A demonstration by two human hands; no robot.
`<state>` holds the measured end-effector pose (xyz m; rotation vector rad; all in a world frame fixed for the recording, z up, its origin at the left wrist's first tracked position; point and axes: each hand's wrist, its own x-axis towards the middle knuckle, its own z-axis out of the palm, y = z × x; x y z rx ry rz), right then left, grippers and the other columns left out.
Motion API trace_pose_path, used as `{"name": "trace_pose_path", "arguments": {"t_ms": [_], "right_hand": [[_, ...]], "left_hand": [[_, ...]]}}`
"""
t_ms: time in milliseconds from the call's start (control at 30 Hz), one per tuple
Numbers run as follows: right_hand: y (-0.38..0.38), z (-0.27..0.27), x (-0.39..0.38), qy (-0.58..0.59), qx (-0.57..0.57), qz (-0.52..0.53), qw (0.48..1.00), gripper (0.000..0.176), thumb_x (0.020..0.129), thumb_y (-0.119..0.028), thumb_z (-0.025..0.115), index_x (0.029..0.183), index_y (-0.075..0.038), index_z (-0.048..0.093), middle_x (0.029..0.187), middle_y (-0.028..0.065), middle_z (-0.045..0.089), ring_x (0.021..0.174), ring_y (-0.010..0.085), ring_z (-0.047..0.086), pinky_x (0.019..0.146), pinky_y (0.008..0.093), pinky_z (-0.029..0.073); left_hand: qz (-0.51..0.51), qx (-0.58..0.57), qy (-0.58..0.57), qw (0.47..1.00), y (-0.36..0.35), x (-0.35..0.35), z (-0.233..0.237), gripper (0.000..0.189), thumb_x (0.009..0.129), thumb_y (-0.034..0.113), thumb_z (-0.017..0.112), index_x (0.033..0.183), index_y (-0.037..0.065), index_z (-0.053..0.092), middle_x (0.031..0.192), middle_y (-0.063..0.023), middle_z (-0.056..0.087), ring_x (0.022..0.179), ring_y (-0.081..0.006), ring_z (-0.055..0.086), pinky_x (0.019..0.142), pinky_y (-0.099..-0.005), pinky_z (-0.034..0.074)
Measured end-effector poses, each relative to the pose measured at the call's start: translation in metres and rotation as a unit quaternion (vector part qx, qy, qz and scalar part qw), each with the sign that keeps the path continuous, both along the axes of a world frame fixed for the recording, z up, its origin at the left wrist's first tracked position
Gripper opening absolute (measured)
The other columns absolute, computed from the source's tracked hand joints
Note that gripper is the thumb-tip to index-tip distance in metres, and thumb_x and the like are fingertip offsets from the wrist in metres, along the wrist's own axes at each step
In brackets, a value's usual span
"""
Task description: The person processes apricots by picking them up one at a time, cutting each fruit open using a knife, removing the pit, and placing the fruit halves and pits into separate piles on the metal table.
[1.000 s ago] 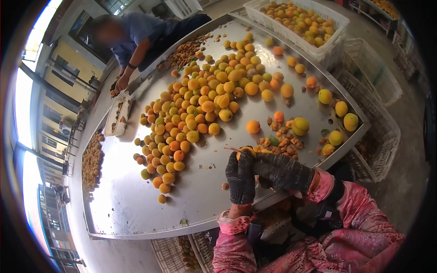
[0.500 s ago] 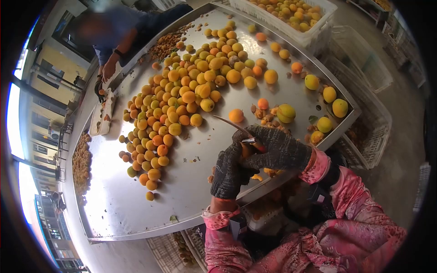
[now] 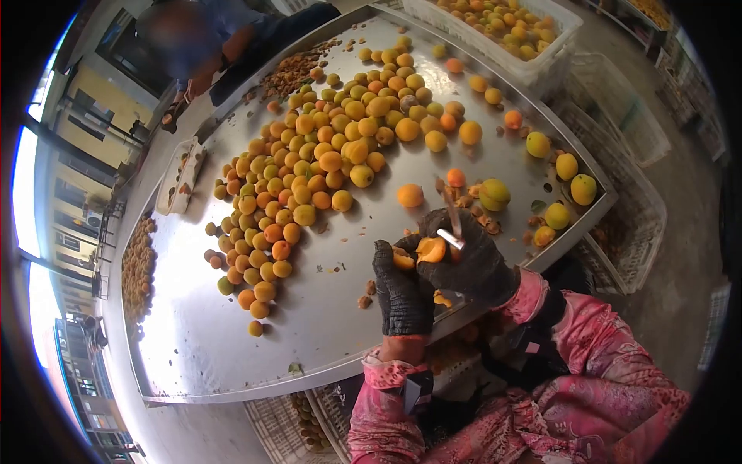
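Observation:
Two gloved hands meet over the near right part of the metal table. My left hand is closed around an orange apricot piece. Beside it, my right hand holds another apricot piece and a knife, whose dark curved blade points up and away, slightly blurred. Just beyond my right hand lie pits, an orange apricot and a large greenish one. A single apricot rests past the fingers.
A big heap of apricots covers the middle of the metal table. Crates stand beyond and right of it. A white tray is at the far left edge, near another person. Pits are heaped at left.
My hands have moved apart slightly, and two opened apricot pieces now show between them. The knife blade has swung upright. The other person's hand has moved away from the white tray.

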<state>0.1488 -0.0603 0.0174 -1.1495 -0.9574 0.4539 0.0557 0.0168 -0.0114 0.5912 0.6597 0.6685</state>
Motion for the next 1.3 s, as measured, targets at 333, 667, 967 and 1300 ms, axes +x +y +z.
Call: {"name": "trace_pose_path", "arguments": {"t_ms": [333,667,967,1300], "right_hand": [[-0.025,0.033,0.021,0.083,-0.137,0.293,0.943,0.027,0.076,-0.008,0.062,0.102,-0.006,0.057,0.075,0.0010,0.058,0.052,0.0068,0.051,0.050,0.0213,0.044],[-0.036,0.026,0.021,0.109,-0.172,0.300,0.932,0.022,0.084,-0.018,0.059,0.103,-0.007,0.057,0.078,0.0018,0.060,0.056,0.0053,0.050,0.051,0.0213,0.043],[0.006,0.031,0.034,0.379,0.137,0.008,0.915,0.028,0.087,-0.019,0.055,0.112,-0.006,0.052,0.063,-0.0004,0.050,0.049,0.0065,0.044,0.047,0.0223,0.039],[0.013,0.035,0.026,0.328,0.162,-0.034,0.930,0.021,0.088,-0.020,0.054,0.105,-0.009,0.051,0.057,-0.0006,0.043,0.044,0.0081,0.038,0.044,0.0240,0.036]], "left_hand": [[0.009,-0.064,-0.114,0.991,0.008,-0.006,0.035,0.046,0.087,0.039,0.049,0.116,0.003,0.045,0.089,-0.0108,0.057,0.081,-0.0234,0.056,0.071,-0.0343,0.049],[-0.049,-0.110,-0.114,0.986,0.018,-0.009,0.014,0.049,0.088,0.050,0.044,0.105,0.005,0.051,0.082,-0.0104,0.059,0.058,-0.0161,0.052,0.048,-0.0253,0.045],[-0.101,0.062,0.071,0.991,-0.013,0.000,0.023,0.050,0.093,0.048,0.030,0.108,0.005,0.051,0.080,-0.0073,0.057,0.060,-0.0161,0.051,0.055,-0.0241,0.045],[-0.067,0.036,0.088,0.993,-0.026,0.011,0.030,0.053,0.091,0.054,0.033,0.101,0.006,0.052,0.075,-0.0051,0.057,0.053,-0.0119,0.051,0.048,-0.0219,0.042]]}}
